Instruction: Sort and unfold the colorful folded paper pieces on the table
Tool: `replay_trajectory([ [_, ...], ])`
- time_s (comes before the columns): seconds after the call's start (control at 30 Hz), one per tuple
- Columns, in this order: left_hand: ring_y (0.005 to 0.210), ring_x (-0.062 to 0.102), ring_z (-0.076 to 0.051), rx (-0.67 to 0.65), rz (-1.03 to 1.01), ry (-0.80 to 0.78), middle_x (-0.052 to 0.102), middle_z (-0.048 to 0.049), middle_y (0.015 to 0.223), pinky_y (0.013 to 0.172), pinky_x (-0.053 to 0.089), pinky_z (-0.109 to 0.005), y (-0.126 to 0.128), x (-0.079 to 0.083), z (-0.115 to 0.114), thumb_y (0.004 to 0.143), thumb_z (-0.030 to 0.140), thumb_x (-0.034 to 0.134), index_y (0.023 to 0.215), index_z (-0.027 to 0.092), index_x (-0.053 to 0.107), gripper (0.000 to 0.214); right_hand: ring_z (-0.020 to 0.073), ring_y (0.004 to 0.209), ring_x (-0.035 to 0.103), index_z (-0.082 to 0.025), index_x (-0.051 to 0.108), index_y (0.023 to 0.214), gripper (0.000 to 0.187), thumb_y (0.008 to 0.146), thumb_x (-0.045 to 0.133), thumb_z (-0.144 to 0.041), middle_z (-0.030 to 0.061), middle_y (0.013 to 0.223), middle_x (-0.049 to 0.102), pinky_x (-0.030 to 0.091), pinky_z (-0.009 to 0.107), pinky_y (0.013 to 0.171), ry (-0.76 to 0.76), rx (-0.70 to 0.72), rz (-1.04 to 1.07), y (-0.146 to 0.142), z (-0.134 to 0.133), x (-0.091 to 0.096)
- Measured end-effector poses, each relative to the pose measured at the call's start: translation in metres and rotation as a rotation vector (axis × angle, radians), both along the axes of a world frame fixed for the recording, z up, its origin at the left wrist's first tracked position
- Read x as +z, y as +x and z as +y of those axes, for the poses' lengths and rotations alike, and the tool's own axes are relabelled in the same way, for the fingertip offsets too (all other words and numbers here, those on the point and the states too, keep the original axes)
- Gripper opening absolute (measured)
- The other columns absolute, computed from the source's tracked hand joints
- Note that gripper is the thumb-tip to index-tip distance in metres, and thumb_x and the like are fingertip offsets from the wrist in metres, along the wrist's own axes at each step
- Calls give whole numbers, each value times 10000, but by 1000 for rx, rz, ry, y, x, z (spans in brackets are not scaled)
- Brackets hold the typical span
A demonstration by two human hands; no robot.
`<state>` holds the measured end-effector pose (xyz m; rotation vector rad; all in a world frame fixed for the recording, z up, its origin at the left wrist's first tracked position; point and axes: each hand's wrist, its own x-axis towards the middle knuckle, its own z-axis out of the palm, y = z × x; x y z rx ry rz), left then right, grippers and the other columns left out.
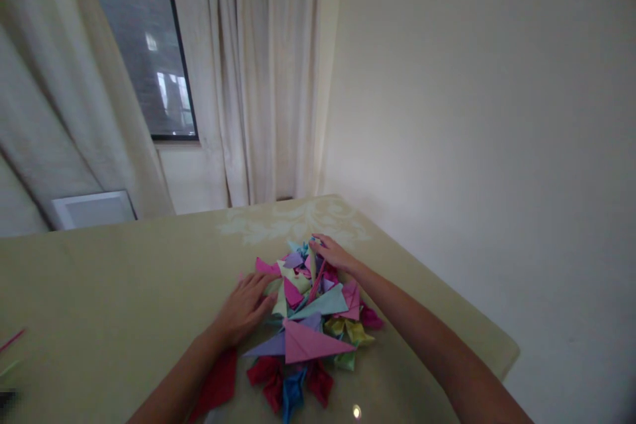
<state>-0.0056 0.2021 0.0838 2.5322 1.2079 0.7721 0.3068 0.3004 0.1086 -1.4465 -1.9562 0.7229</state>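
A heap of colourful folded-paper origami pieces sits on the table, several of them shaped like cranes. My left hand [248,305] lies against the heap's left side, fingers stretched out and touching a pale green piece [279,301]. At the far end, my right hand [334,253] has its thumb and fingers closed around the top of a narrow pale yellow origami piece [313,264]; part of the grip is hidden. Nearest me are a pink crane [315,343], dark red pieces [268,377] and a blue one [293,392]. A mint piece [322,303] rests mid-heap.
A red sheet of paper [218,381] lies partly under my left forearm. The table [124,291] has a pale cloth and meets the wall [472,146] on the right. Thin pink and green strips lie at the left edge. Curtains [278,79] and a window stand behind.
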Motion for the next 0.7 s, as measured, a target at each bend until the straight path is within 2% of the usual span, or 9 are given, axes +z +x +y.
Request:
replay_trajectory([
  [0.13, 1342, 553, -282, 122, -85, 39, 611, -109, 1457, 1172, 413, -560, 3, 6, -5, 1049, 467, 450, 1473, 258, 564, 486, 267, 1259, 643, -215, 687, 1302, 566, 1071, 380, -630, 86, 1332, 714, 472, 443, 1133, -22, 219, 11, -49, 16, 11],
  [0.2, 1419, 487, -286, 191, -152, 72, 539, -126, 1537, 1198, 378, -555, 3, 6, -4, 1059, 463, 433, 1537, 237, 481, 532, 268, 1191, 675, -202, 726, 1229, 538, 1057, 438, -623, 74, 1264, 747, 497, 432, 1097, -32, 324, -2, -74, 17, 14],
  [0.3, 1492, 405, -286, 260, -214, 121, 451, -145, 1613, 1230, 323, -546, 2, 6, -4, 1069, 452, 408, 1596, 215, 386, 578, 269, 1210, 668, -217, 727, 1245, 455, 1016, 574, -578, 63, 1302, 742, 477, 418, 1116, -29, 464, -14, -104, 6, 18],
  [0.4, 1508, 387, -291, 240, -187, 125, 445, -133, 1629, 1235, 313, -536, 2, 7, -5, 1060, 456, 432, 1609, 235, 378, 594, 258, 1236, 661, -233, 698, 1316, 432, 1008, 609, -522, 63, 1343, 726, 478, 401, 1120, -20, 602, -14, -112, -9, 29],
  [0.47, 1484, 420, -312, 228, -146, 97, 513, -131, 1580, 1219, 330, -558, 3, 7, -5, 1047, 471, 459, 1598, 238, 408, 600, 263, 1238, 664, -229, 680, 1346, 459, 995, 623, -520, 81, 1364, 711, 494, 410, 1107, 6, 589, 11, -100, -17, 40],
  [0.53, 1420, 493, -330, 203, -108, 61, 596, -134, 1496, 1185, 375, -574, 5, 6, -4, 1032, 490, 488, 1579, 236, 446, 605, 280, 1248, 662, -217, 674, 1347, 498, 974, 644, -546, 107, 1390, 688, 503, 432, 1105, 56, 440, 65, -74, -27, 52],
  [0.57, 1386, 527, -329, 183, -94, 49, 617, -134, 1469, 1166, 403, -568, 5, 6, -4, 1025, 494, 502, 1576, 238, 453, 610, 285, 1250, 664, -214, 678, 1337, 506, 967, 648, -558, 112, 1385, 688, 506, 437, 1107, 78, 336, 100, -57, -34, 57],
  [0.63, 1358, 558, -315, 146, -86, 61, 602, -129, 1486, 1148, 438, -536, 6, 5, -4, 1018, 490, 523, 1583, 255, 448, 616, 315, 1287, 641, -190, 655, 1365, 549, 979, 610, -579, 153, 1395, 666, 492, 477, 1125, 115, 218, 115, -16, -53, 61],
  [0.7, 1391, 535, -301, 138, -88, 108, 539, -112, 1557, 1157, 437, -515, 5, 5, -5, 1022, 469, 521, 1595, 291, 427, 607, 340, 1332, 603, -188, 637, 1389, 573, 988, 575, -593, 184, 1422, 634, 466, 530, 1151, 138, 108, 120, 26, -83, 54],
])
